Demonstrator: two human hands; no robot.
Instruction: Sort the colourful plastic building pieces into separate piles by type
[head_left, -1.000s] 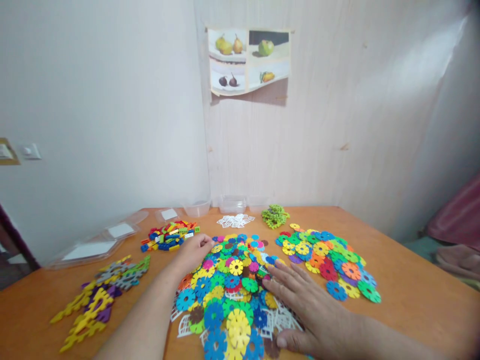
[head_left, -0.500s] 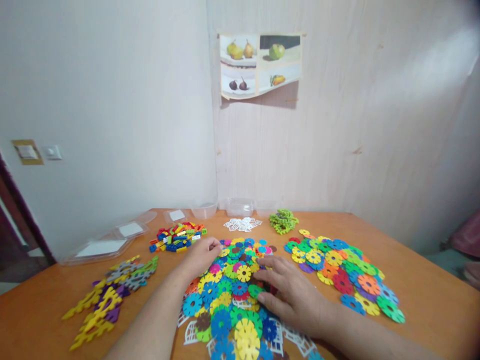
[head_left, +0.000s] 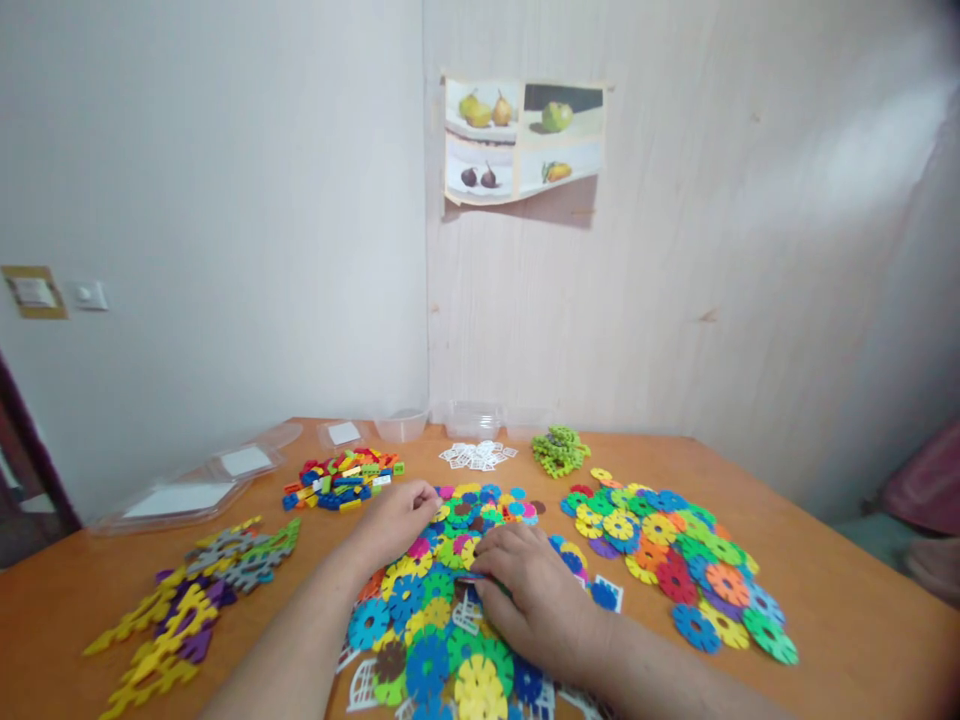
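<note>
Looking down from the head camera, you have both hands in the middle pile of discs [head_left: 450,610], the bright notched plastic wheels heaped on the worktop [head_left: 825,600] right in front of you. Your left hand [head_left: 394,520] lies on the far left edge of that pile, fingers curled loosely down onto the discs; I cannot tell whether it pinches one or only rests there. Your right hand [head_left: 536,600] lies palm down across the centre of the pile, its fingertips [head_left: 487,565] bent in at a disc near the white grid pieces [head_left: 469,612]. Its grip looks half closed, but what it holds, if anything, is hidden under the fingers.

The risks from here, as I judge them:

- The discs lie loose and overlapping, so a sweep of your right palm could push some into the second disc pile [head_left: 675,560] just to the right and mix the two.
- Your right forearm crosses the near side of the pile. Dragging it back could take discs and white grid pieces off the near edge.
- The notches catch on each other, so lifting one disc may bring a neighbour up, and it could drop and roll.
- Your left wrist is near the small bricks [head_left: 341,478]. A wide move outward could scatter them toward the yellow and purple flat pieces [head_left: 180,610].

The green links [head_left: 559,450], white tiles [head_left: 476,455] and clear tubs [head_left: 469,420] at the back are well apart from both hands.
</note>
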